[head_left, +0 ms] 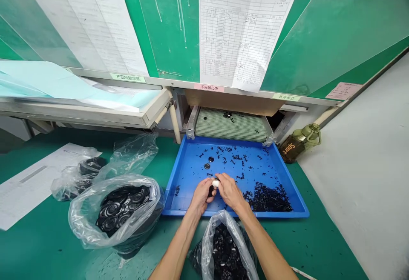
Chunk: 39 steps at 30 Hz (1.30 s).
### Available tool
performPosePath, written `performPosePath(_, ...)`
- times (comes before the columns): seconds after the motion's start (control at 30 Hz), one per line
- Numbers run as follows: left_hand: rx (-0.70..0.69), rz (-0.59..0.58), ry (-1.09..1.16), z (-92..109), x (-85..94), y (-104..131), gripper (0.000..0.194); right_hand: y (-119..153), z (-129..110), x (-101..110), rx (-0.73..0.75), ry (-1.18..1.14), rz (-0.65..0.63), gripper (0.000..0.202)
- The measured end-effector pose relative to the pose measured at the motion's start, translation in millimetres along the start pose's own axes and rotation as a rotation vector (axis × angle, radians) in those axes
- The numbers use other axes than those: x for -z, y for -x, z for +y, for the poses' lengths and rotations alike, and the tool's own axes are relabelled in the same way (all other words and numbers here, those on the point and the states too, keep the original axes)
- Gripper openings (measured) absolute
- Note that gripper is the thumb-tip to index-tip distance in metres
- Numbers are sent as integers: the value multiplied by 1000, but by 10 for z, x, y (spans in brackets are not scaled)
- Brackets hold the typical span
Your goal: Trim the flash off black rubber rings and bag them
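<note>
My left hand [203, 192] is closed around a small black part [211, 191], over the front of the blue tray [174, 186]. Right beside it, my right hand [227, 188] has its fingers bent in against the same part, and a white band or wrap [215, 183] shows between the two hands. Two round black discs [207, 166] lie in the tray just beyond the hands. Small black scraps are scattered over the tray, with a dense pile [270, 197] at its right front. How much of the part the fingers cover cannot be made out.
An open bag of black discs [123, 207] stands at left, a smaller bag of black parts [226, 254] between my forearms. A green mesh conveyor [230, 124] ends at the tray's back edge. A bottle [298, 144] stands at right; papers [35, 178] lie far left.
</note>
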State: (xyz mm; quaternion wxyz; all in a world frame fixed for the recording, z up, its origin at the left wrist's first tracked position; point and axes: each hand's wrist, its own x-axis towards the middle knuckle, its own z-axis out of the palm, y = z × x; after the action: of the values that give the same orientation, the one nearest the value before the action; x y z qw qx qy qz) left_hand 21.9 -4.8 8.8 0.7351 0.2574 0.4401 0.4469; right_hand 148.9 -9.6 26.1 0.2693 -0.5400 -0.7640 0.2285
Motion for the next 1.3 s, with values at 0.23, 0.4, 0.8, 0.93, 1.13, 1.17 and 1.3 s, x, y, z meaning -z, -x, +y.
performPosePath(0.23,-45,21,4,3,0,21,28,-167,136,-74,-26,11,-90,28)
performPosePath(0.4,-175,175,122,38,25,52,30,-642,358,-66,-137,80,-182,38)
performPosePath(0.8,-48,167,484,155,124,-16,25,-1098,499,-236,-271,-89,-79,25)
performPosePath(0.93,-93,131,295,87,95,-34,32,-816,469,-108,-333,-311,-64,19)
performPosePath(1.13,-168,95,8,-24,32,-12,36,-295,153,-59,-274,-569,-50,23)
performPosePath(1.17,-179,61,-24,-34,27,-7,36,-232,109,-49,-258,-596,-50,25)
performPosePath(1.3,-208,13,-164,-66,23,8,39,-93,51,32,-261,-616,-50,25)
